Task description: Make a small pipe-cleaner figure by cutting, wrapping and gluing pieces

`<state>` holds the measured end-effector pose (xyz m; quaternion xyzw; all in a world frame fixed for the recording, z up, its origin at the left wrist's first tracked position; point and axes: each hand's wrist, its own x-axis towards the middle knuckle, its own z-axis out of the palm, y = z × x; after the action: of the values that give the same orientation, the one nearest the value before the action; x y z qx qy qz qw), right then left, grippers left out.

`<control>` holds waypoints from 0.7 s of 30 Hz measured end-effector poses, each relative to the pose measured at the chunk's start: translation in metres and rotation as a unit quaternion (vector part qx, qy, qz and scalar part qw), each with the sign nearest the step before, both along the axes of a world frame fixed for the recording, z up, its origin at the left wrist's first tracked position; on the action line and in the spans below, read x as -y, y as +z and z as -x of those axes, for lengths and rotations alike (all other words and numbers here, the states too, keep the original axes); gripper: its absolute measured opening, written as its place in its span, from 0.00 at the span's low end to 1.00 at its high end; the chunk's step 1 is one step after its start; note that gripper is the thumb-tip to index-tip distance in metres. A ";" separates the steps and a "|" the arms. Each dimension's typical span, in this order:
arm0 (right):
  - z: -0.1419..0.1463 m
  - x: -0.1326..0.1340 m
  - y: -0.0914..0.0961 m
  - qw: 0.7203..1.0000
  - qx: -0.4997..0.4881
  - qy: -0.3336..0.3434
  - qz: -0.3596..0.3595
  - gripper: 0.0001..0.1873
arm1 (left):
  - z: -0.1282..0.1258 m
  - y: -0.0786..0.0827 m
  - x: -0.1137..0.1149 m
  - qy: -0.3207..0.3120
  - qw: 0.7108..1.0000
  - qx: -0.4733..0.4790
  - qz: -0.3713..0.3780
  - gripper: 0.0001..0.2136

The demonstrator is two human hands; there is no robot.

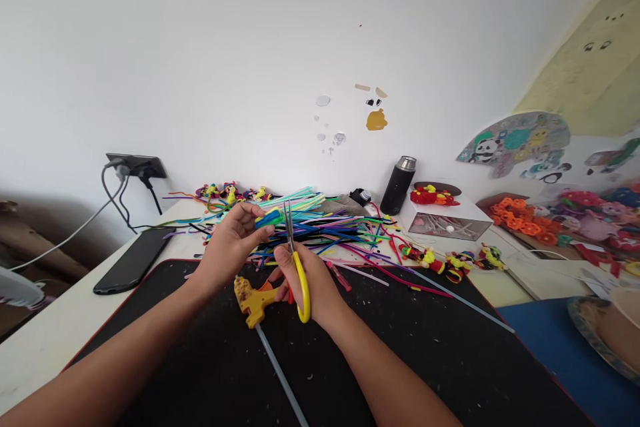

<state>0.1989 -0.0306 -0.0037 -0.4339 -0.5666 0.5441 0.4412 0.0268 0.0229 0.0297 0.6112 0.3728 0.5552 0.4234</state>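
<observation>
— What are we holding over the black mat (pixel 410 360)?

— Our left hand (pixel 231 245) is closed, its fingertips pinching a short blue-green stem (pixel 269 218). Our right hand (pixel 307 283) is closed round the yellow handle of the scissors (pixel 295 257), fingers through the loop.

— And how do the scissors stand?

— We hold them nearly upright, with the blades just beside the end of the stem. We cannot tell whether the blades touch it.

— What lies under our hands?

— A yellow glue gun (pixel 251 300) rests on the mat, just below our right hand, with a pale glue stick (pixel 280 373) running from it towards us.

— And beyond?

— Behind the stem we see a pile of coloured stems (pixel 330 227) spread across the surface (pixel 55 333). A dark phone (pixel 133 260) lies to the left, near a wall socket (pixel 136 165) with cables. A black flask (pixel 399 185) stands upright to the right of the pile, against the wall.
</observation>
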 end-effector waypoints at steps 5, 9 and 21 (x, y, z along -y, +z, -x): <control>-0.001 0.000 -0.003 1.000 0.013 0.001 -0.009 0.38 | -0.001 0.002 0.002 0.006 1.000 -0.009 -0.007 0.17; 0.000 0.000 -0.004 1.000 0.012 -0.004 0.000 0.37 | -0.003 0.006 0.005 0.004 1.000 -0.011 -0.003 0.18; 0.000 0.002 -0.003 1.000 0.014 -0.012 0.010 0.32 | -0.002 0.011 0.007 0.004 1.000 -0.020 -0.008 0.18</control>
<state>0.1987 -0.0324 -0.0068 -0.4531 -0.5617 0.5384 0.4351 0.0283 0.0158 0.0405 0.6239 0.3793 0.5472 0.4092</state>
